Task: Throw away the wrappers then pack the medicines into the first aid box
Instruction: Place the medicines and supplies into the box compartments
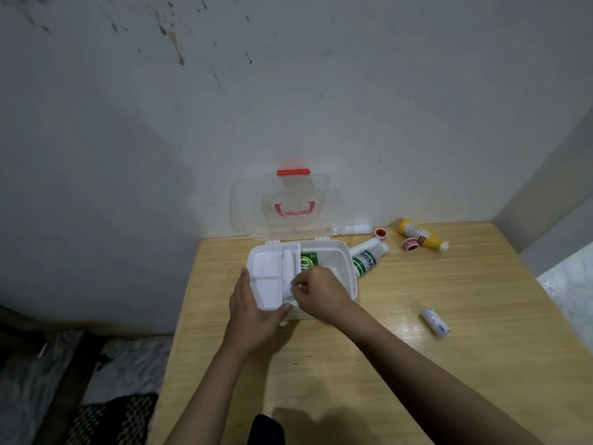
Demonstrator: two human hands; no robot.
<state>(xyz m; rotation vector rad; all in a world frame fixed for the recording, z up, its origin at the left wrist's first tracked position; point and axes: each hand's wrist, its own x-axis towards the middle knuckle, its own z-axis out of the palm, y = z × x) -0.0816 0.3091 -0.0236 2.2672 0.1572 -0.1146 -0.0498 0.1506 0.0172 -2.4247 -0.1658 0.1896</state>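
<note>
Wooden surface stood against a stained wall.
First aid box lay open, long axis left-right; left hand and right hand gripped its tray.

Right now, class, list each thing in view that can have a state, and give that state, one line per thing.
first aid box: open, on the table
lid: raised upright against the wall
inner tray: held by both hands at the box's left end
left hand: gripping the tray's near corner
right hand: pinching the tray's edge
green packet: inside the box
white bottle: lying beside the box
yellow bottle: lying down, unpacked
white tube: lying down, unpacked
</note>
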